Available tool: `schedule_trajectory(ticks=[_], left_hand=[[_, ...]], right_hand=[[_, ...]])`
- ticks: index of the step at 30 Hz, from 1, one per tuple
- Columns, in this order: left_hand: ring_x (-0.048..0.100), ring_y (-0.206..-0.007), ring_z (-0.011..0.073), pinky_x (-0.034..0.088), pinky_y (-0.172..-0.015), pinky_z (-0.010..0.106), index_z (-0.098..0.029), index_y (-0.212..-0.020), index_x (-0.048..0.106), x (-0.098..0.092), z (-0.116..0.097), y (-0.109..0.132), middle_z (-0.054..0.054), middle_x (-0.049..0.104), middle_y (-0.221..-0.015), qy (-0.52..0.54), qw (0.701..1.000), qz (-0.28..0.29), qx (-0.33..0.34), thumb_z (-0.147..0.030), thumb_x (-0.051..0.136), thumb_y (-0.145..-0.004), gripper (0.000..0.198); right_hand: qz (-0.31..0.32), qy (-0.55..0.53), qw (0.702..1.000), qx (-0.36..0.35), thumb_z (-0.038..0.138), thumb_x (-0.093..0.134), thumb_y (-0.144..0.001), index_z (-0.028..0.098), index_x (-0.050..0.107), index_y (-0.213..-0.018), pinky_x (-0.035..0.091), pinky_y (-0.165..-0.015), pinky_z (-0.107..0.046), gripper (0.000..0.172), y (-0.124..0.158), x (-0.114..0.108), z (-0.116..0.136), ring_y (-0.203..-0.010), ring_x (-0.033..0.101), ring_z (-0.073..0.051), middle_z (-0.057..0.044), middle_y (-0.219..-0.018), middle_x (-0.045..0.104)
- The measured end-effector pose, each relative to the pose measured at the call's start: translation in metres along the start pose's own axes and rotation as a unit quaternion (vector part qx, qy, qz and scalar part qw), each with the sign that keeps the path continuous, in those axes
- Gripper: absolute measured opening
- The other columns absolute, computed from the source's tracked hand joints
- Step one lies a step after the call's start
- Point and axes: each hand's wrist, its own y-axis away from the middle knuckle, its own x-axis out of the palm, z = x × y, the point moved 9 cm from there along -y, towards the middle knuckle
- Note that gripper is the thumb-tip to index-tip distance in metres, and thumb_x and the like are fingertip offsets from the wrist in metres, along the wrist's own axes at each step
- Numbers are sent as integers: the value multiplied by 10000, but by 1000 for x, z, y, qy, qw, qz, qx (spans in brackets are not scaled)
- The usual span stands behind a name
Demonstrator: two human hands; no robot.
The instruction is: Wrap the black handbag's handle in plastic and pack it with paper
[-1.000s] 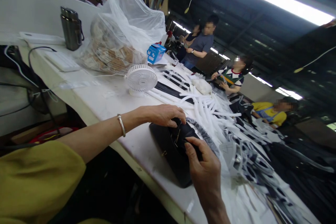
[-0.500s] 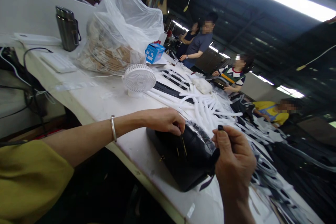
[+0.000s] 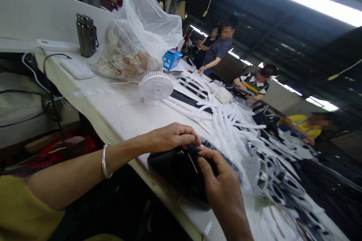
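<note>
The table (image 3: 118, 118) runs off at a slant from where I stand, and the black bag (image 3: 172, 169) lies close along its near edge, under both hands. Whether any of it overhangs I can't tell, but a hard tug toward the lap could tip it off. Beyond it spreads the heap of white tubes (image 3: 223, 122); if the bag were shoved outward, they could bunch up or catch on it. The fan (image 3: 157, 87) stands past the left forearm, near enough that a careless sweep of that arm might knock it over.

The right hand (image 3: 222, 169) has thumb and forefinger drawn together, pinching a short black strap (image 3: 192, 150) on top of the bag. The left hand (image 3: 177, 135) bends over the strap's other end, fingers narrow and closed on it, though their tips are partly hidden. Pulled unevenly between the two, the strap could twist or slip from one grip. Smallest is the gold bar (image 3: 194, 162) just beside the right thumb: a nail or the strap could scratch it, and black on black makes a misplaced fold easy to miss.
</note>
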Motion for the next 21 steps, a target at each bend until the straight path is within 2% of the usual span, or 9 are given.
schedule_trajectory(ticks=[1, 3, 5, 10, 13, 15, 18, 21], left_hand=[[597, -906, 163, 446, -854, 264, -167, -1059, 685, 0, -8, 3, 44, 662, -983, -69, 997, 4, 36, -277, 594, -903, 212], [581, -1012, 182, 427, -940, 279, -197, -1133, 668, 1, -21, 10, 54, 624, -1086, -181, 977, 3, 113, -219, 693, -838, 296], [569, -1082, 196, 417, -986, 285, -210, -1160, 658, 2, -27, 15, 75, 590, -1171, -237, 957, -2, 166, -217, 722, -825, 340], [611, -1014, 202, 442, -939, 272, -201, -1148, 660, 7, -18, 10, 81, 652, -1080, -308, 932, 8, 193, -315, 673, -877, 294], [611, -997, 200, 439, -927, 264, -191, -1109, 670, 12, -13, 5, 82, 661, -1051, -294, 936, 16, 195, -348, 644, -896, 266], [608, -1001, 200, 434, -933, 272, -185, -1087, 666, 13, -11, 3, 76, 666, -1040, -258, 948, -3, 186, -339, 642, -898, 245], [614, -977, 190, 437, -913, 275, -185, -1070, 657, 13, -5, 1, 54, 678, -1017, -197, 968, -44, 152, -301, 662, -882, 221], [619, -969, 177, 436, -903, 256, -193, -1078, 658, 18, 0, 1, 34, 688, -1022, -153, 978, -62, 127, -261, 674, -862, 227]], right_hand=[[8, -4, 1000, 8, 377, 551, -871, 227, 688, -950, 535, -827, -350, 218, -3, -1, -2, -919, 688, -238, -60, -978, 738], [25, -6, 1000, 18, 389, 575, -856, 226, 701, -955, 538, -812, -340, 229, -7, -2, -4, -897, 691, -238, -59, -964, 741], [37, -7, 999, 25, 398, 589, -844, 224, 711, -948, 538, -797, -335, 236, -9, -2, -6, -865, 691, -236, -56, -944, 744], [32, -8, 999, 34, 384, 583, -847, 228, 713, -920, 532, -761, -316, 216, -10, -4, -7, -808, 684, -215, -34, -885, 740], [15, 17, 999, -26, 351, 571, -875, 230, 691, -901, 526, -781, -323, 172, -7, -6, 3, -857, 676, -209, -35, -931, 726], [-29, 55, 994, -90, 325, 561, -892, 221, 670, -889, 514, -819, -347, 151, -2, -13, 16, -922, 659, -216, -55, -1002, 704], [-101, 136, 970, -175, 287, 550, -911, 207, 650, -920, 484, -851, -375, 129, 8, -23, 37, -954, 628, -223, -75, -1012, 676], [-131, 194, 947, -220, 255, 542, -923, 192, 632, -938, 459, -866, -377, 110, 14, -25, 49, -936, 606, -219, -77, -963, 660]])
